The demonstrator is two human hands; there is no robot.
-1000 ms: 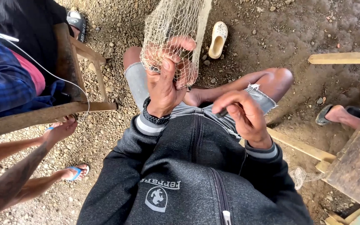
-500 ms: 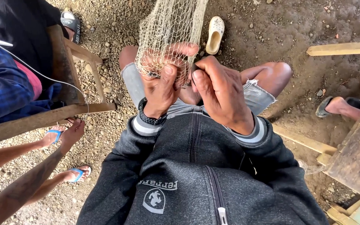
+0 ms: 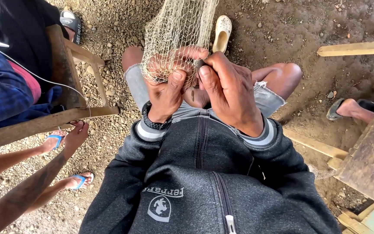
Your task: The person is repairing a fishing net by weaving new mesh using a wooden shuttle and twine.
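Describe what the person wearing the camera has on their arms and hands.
Both arms are in dark grey heathered jacket sleeves ending in ribbed cuffs with pale grey stripes. The left hand is bare, with a dark band or watch at its wrist. The right hand is bare too, with nothing visible on the wrist.

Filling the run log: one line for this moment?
left hand: grips bunched net | right hand: pinches small dark tool at net | seated, gravel ground

Dark grey zip jacket, grey-striped cuffs, grey shorts, black wristband
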